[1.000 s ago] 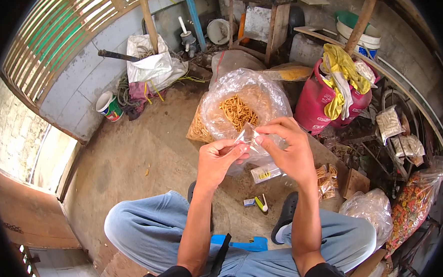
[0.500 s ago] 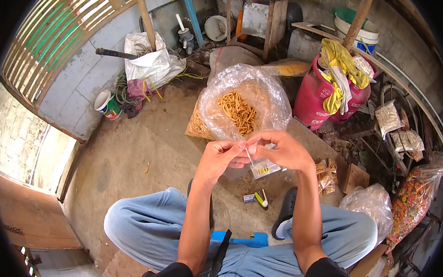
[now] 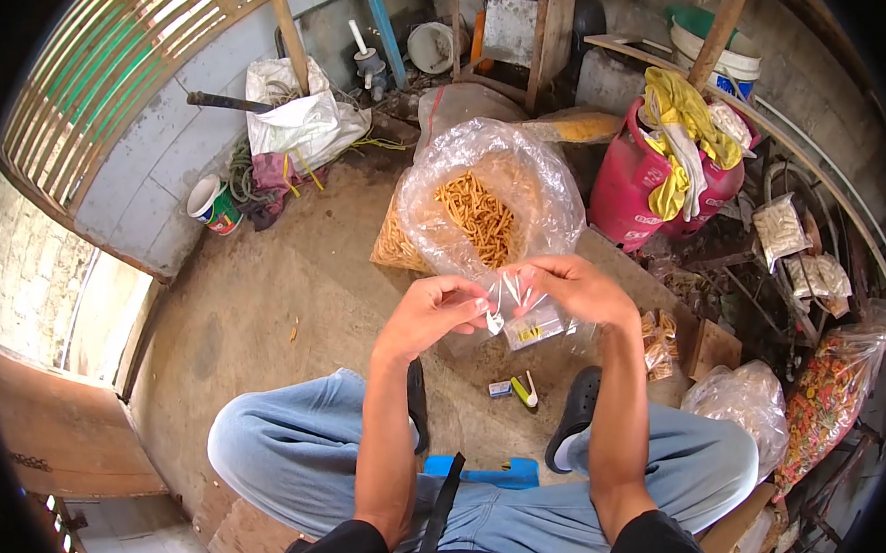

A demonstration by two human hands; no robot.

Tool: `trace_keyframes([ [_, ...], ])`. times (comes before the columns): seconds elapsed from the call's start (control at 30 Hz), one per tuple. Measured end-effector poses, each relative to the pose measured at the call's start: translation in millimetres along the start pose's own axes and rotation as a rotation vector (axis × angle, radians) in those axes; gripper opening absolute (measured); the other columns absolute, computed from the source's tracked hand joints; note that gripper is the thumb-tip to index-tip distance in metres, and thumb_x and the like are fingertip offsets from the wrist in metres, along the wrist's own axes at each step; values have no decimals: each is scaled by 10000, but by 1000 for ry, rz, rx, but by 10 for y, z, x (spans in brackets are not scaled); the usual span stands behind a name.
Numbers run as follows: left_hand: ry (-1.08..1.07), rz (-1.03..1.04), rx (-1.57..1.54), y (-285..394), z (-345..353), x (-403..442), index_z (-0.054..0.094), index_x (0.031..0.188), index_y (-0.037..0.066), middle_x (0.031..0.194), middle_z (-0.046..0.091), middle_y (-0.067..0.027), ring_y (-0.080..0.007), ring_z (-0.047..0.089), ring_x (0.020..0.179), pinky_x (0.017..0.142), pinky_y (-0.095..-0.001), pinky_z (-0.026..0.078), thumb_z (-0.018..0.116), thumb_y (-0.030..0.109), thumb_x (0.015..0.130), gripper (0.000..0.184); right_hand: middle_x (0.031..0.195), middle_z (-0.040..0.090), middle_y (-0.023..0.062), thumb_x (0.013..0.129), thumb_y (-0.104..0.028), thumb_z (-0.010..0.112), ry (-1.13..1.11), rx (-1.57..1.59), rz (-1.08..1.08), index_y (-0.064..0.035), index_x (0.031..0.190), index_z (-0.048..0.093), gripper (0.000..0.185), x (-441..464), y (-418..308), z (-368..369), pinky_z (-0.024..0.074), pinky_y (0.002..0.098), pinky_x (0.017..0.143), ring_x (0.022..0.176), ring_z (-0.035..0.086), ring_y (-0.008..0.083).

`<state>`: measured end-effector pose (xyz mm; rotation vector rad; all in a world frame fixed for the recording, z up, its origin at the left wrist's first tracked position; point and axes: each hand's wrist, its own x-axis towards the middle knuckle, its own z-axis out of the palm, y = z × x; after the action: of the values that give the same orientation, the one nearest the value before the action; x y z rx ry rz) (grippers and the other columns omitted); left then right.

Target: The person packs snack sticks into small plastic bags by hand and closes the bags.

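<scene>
My left hand [image 3: 449, 313] is closed, its thumb and fingers pinching one side of a small clear plastic bag [image 3: 508, 298]. White glints and a crumpled whitish bit show just below those fingertips. On the other side my right hand [image 3: 571, 288] pinches the same thin plastic. Right below the hands lies a clear packet with a yellow label [image 3: 532, 331]. Just beyond them stands a large open clear bag [image 3: 552, 197] full of brown stick-shaped snacks [image 3: 476, 223].
On the floor between my feet lie a small blue-white box [image 3: 499, 389] and a green-and-white tool [image 3: 525, 391]. Filled snack packets [image 3: 659, 346] sit at the right, near a bag of colourful snacks [image 3: 827, 397]. Pink drums [image 3: 628, 191] and a white bucket [image 3: 211, 204] stand farther back.
My hands have drawn slightly apart, and the thin plastic between them now shows more spread. The right hand has turned and shifted a little to the right.
</scene>
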<state>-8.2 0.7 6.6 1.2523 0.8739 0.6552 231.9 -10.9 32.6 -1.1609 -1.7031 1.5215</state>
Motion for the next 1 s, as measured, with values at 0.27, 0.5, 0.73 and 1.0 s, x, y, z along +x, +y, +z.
trace_keyframes([
  [0.27, 108, -2, 29, 11, -28, 66, 653, 961, -34, 825, 684, -85, -104, 621, 638, 556, -232, 502, 582, 198, 931, 245, 926, 706, 71, 987, -342, 449, 106, 62, -94, -50, 1176, 627, 391, -57, 43, -123, 445, 261, 748, 817, 612, 115],
  [0.5, 55, -128, 65, 84, -12, 71, 649, 1036, -40, 884, 700, -96, -99, 609, 640, 574, -235, 488, 490, 331, 976, 408, 919, 707, 91, 985, -391, 446, 106, 194, 116, -72, 1243, 581, 432, -88, 10, -147, 442, 229, 638, 696, 618, 122],
  [0.73, 377, 162, 186, -34, -16, 129, 571, 1198, -36, 1110, 651, -144, -180, 622, 972, 839, -300, 472, 527, 373, 948, 481, 926, 697, 100, 972, -383, 480, 58, 96, 72, -76, 1215, 609, 412, -37, 0, -102, 479, 259, 670, 713, 590, 123],
  [1.0, -88, 94, 466, -248, 138, 196, 560, 1202, -16, 1092, 638, -180, -288, 624, 1009, 895, -346, 470, 840, 407, 599, 788, 928, 664, 48, 966, -314, 480, -342, -46, 120, -85, 1147, 651, 338, 169, 313, 151, 484, 287, 757, 765, 577, 126],
])
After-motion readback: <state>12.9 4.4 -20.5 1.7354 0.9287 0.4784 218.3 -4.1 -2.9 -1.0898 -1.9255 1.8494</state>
